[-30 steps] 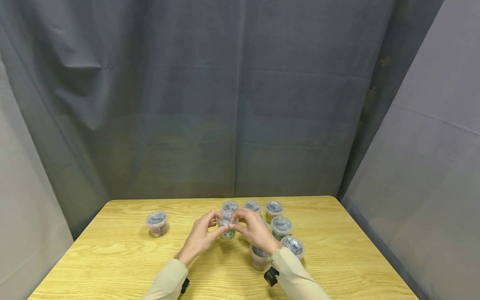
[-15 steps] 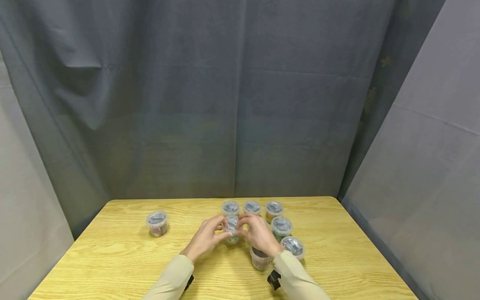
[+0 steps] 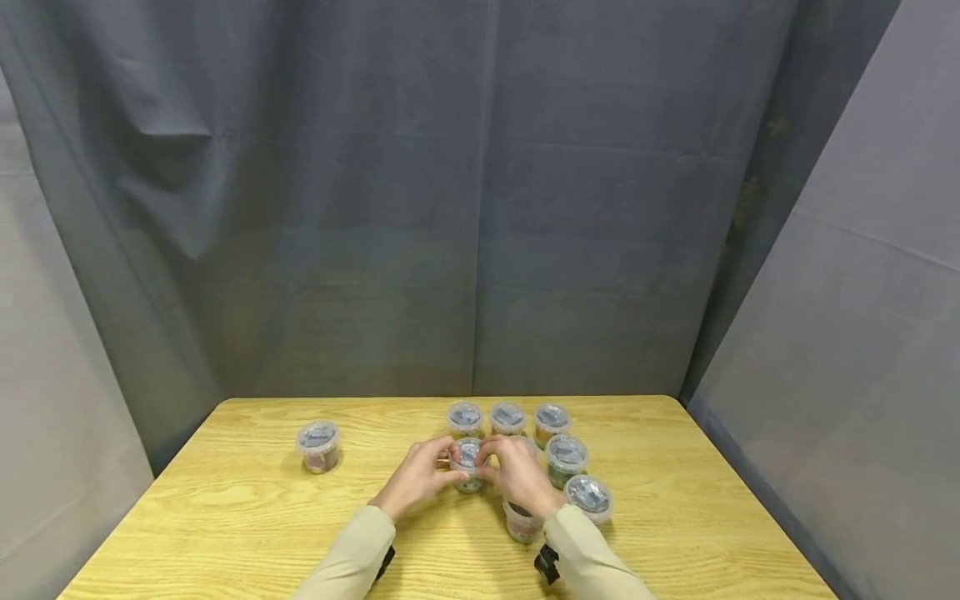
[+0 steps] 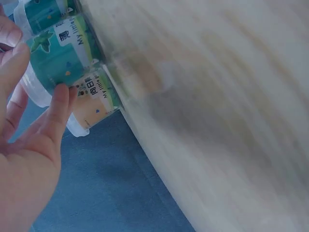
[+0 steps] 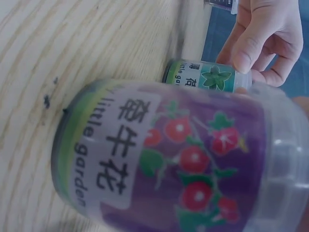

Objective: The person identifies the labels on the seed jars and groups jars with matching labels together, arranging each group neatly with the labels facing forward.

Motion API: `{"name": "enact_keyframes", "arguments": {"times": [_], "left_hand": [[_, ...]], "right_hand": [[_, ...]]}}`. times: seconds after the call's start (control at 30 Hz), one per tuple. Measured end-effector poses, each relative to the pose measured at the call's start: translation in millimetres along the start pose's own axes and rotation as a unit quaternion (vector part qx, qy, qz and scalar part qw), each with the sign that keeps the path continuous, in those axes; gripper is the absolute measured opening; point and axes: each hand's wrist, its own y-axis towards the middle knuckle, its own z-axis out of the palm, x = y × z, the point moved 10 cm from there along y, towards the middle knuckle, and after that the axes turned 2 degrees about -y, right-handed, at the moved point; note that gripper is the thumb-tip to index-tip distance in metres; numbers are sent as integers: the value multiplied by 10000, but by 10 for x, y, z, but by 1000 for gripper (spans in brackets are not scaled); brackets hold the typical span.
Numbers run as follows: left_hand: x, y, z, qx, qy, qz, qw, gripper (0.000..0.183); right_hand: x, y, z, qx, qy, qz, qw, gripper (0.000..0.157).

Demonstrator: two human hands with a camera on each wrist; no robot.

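A small lidded plastic tub with a teal mint label (image 4: pixel 58 63) stands upright on the table between both hands. In the head view its clear lid (image 3: pixel 468 451) shows between the fingertips. My left hand (image 3: pixel 422 477) holds its left side, thumb toward the near face and fingers around the rim. From the other side my right hand (image 3: pixel 517 475) holds it the same way, partly covering a tub behind. A tub with an orange label (image 4: pixel 94 99) stands right behind the teal one. Close under my right wrist is a purple-labelled tub (image 5: pixel 193 159) with red flowers.
More lidded tubs stand around the right hand: a back-row tub (image 3: pixel 507 417), a corner tub (image 3: pixel 552 423), a green-labelled tub (image 3: pixel 566 460) and a tub by the right sleeve (image 3: pixel 588 497). One lone tub (image 3: pixel 318 446) is at the left of the wooden table (image 3: pixel 247 517). A grey curtain (image 3: pixel 337 250) hangs behind.
Both hands have brought the teal tub slightly right and toward me, uncovering the tub behind it. Over the last half second they have hardly moved. The other tubs stay in place.
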Motion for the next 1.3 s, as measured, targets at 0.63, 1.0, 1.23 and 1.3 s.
{"name": "enact_keyframes", "arguments": {"times": [0.63, 1.0, 1.23, 1.3], "left_hand": [[-30, -25, -33, 139, 174, -104, 9997, 22], [-40, -174, -342, -405, 669, -199, 9967, 36], [25, -333, -666, -967, 900, -422, 9903, 30], [37, -378, -740, -1091, 953, -451, 9884, 29]], "right_hand": [[22, -8, -21, 98, 125, 71, 9998, 9], [273, 62, 74, 326, 464, 53, 9984, 14], [520, 192, 210, 205, 403, -38, 9990, 15], [581, 232, 272, 216, 358, -71, 9991, 17]]}}
